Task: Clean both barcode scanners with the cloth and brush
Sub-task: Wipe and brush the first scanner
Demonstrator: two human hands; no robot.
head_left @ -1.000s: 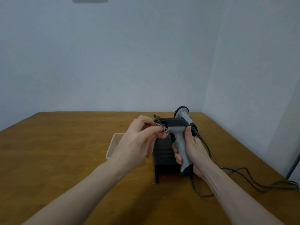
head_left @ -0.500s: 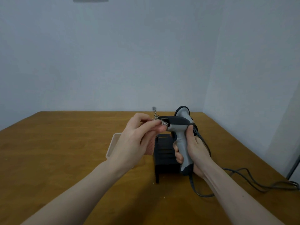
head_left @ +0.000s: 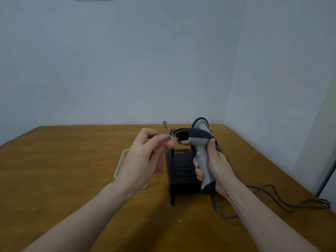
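We see a wide wooden tabletop (head_left: 63, 170) running to a corner of pale walls. Over it reach two bare forearms of one person. On the tabletop between them stands a black stand (head_left: 181, 171) with slots in its top, and just left of it lies a shallow pale tray (head_left: 122, 164), partly hidden behind the left hand.

The right hand (head_left: 216, 168) wraps its fingers and thumb round the grey handle of a barcode scanner (head_left: 198, 142) and holds it upright above the stand, its dark head turned left so that the reddish window faces the left hand. Behind this head rises the rounded grey head of a second scanner (head_left: 200, 123); we cannot tell what it rests on. A dark cable (head_left: 272, 195) leaves the foot of the held scanner's handle, loops over the tabletop and trails off toward the right edge.

The left hand (head_left: 143, 160) pinches a small black-and-white checked cloth (head_left: 172, 137) between thumb and forefinger, the other fingers curled beneath. The cloth touches the left rim of the scanner's window, and one thin end of it sticks up above the fingers.
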